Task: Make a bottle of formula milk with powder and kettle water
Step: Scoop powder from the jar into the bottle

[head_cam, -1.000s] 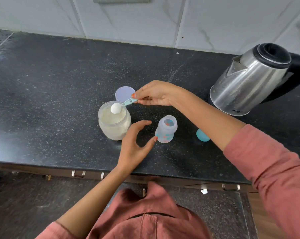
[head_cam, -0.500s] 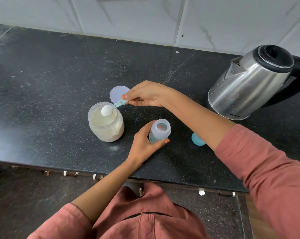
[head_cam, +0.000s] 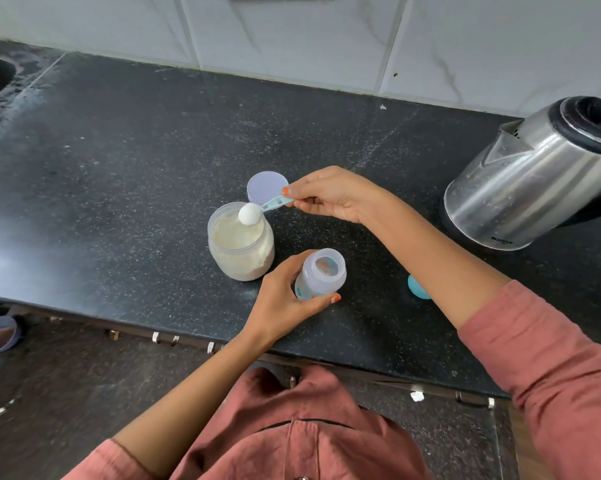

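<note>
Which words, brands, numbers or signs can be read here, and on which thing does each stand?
Kettle: small dark print low on the steel wall, perhaps starting "MI"; too blurred to read surely.
Baby bottle: coloured marks only, no readable words.
Powder jar, scoop: no text visible.

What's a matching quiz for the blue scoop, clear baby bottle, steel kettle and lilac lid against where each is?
1. round lilac lid
2. stainless steel kettle
3. blue plastic powder scoop
4. clear plastic baby bottle

a. in the right hand, over the clear powder jar
b. in the left hand
c. flat behind that jar
d. far right on the black counter

Pairs: 1-c, 2-d, 3-a, 4-b
</note>
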